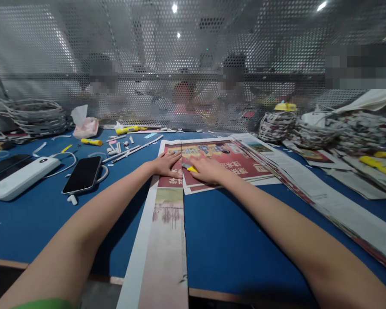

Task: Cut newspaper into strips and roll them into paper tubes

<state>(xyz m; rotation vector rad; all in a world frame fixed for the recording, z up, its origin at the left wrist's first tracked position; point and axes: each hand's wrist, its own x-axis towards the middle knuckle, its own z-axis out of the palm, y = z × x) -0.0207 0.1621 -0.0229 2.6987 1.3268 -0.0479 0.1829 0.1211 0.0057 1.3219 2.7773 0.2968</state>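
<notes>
Fingers spread, my left hand [167, 164] lies flat on a long strip of newspaper [165, 240] that reaches past the table's front edge. My right hand [207, 170] is closed around a yellow utility knife [191, 169]. The knife's blade end points left, at the line where the strip meets a red printed newspaper sheet [247, 165]. Along that line the strip and the sheet are parted toward me. How far the blade reaches into the paper is too small to tell.
A stack of long newspaper strips [296, 182] runs down the right. Woven paper baskets [35, 116] stand at the far left, others at the right. A phone [82, 175], a white power bank [24, 177], glue sticks [91, 142] and paper rolls lie left. Perforated metal panel [167, 98] behind.
</notes>
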